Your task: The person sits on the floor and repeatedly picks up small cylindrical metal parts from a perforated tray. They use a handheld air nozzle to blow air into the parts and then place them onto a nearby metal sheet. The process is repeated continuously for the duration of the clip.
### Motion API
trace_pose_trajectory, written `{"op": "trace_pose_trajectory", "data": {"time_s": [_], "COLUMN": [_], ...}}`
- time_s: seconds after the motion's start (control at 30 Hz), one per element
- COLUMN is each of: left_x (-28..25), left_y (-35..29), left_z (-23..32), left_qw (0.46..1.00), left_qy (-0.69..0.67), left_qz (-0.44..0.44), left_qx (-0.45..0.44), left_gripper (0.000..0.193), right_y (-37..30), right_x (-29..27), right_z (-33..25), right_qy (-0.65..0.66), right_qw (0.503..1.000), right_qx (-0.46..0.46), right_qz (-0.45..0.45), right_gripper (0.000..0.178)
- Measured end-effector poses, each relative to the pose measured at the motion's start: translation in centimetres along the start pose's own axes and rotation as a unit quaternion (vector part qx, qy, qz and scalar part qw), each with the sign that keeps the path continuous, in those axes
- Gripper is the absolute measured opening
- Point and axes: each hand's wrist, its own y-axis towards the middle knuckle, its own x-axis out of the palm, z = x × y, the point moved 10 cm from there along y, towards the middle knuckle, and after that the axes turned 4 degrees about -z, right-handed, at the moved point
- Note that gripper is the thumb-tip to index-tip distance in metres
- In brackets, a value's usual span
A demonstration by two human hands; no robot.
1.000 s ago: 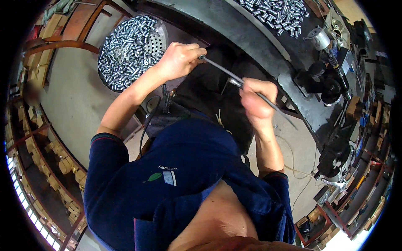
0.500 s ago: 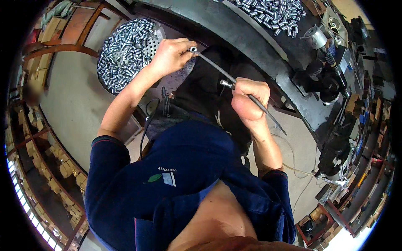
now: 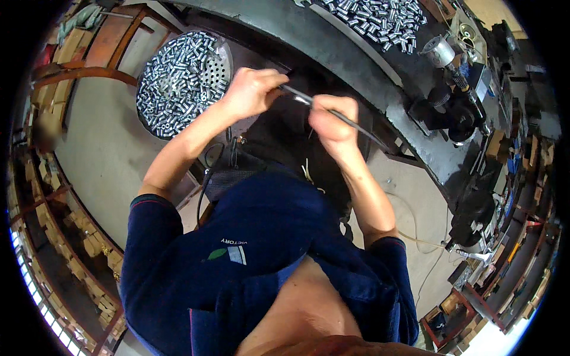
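My right hand point(image 3: 336, 121) is closed around a slim dark file point(image 3: 363, 132), its tapered end sticking out to the lower right. A small shiny metal sleeve point(image 3: 301, 99) shows beside the file, close to the fingers of that hand. At the file's other end, my left hand point(image 3: 255, 94) pinches its fingers together. Half a second ago a small metal sleeve showed in that pinch; now motion blur and the fingers hide it. Left of my left hand sits a round perforated metal basket point(image 3: 221, 66) with many similar sleeves point(image 3: 172, 89) inside.
A dark workbench point(image 3: 285, 29) runs across from the top to the right. On it lie a heap of metal sleeves point(image 3: 380, 21) and a small machine with black knobs point(image 3: 454, 113). A wooden chair point(image 3: 98, 50) stands at the upper left, shelves with boxes point(image 3: 65, 225) below it.
My right hand has moved up and left, bringing the file closer to my left hand. My left hand has shifted slightly right and down; the sleeve at its fingertips no longer shows clearly.
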Motion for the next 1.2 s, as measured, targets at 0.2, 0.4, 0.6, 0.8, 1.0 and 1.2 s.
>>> {"op": "trace_pose_trajectory", "data": {"time_s": [0.2, 0.4, 0.6, 0.8, 1.0, 1.2], "left_x": [0.8, -0.4, 1.1, 0.3, 1.7, 0.4], "left_y": [1.2, -0.5, 1.1, 0.1, 1.3, 6.2], "left_z": [1.3, -3.6, -1.1, -2.1, -1.6, -4.5], "left_qw": [0.999, 0.992, 0.995, 0.995, 0.997, 0.998], "left_qy": [-0.035, -0.030, -0.067, -0.059, -0.052, 0.012], "left_qz": [-0.002, 0.013, 0.037, 0.047, 0.012, -0.009], "left_qx": [-0.006, -0.126, -0.059, -0.062, -0.056, -0.068], "left_gripper": [0.027, 0.027, 0.024, 0.025, 0.026, 0.025], "right_y": [1.3, 0.5, 2.5, 1.3, 1.1, -5.0], "right_x": [-0.1, -1.3, -0.1, -0.7, -1.5, -7.9], "right_z": [0.9, -0.3, 3.7, 1.4, 2.5, 1.6], "right_qy": [-0.047, 0.009, -0.063, -0.019, -0.006, -0.001], "right_qw": [0.998, 1.000, 0.998, 1.000, 1.000, 0.987], "right_qx": [0.005, 0.000, 0.017, 0.004, 0.012, 0.064], "right_qz": [0.032, 0.020, 0.013, 0.002, 0.006, 0.147], "right_gripper": [0.019, 0.022, 0.022, 0.022, 0.022, 0.027]}}
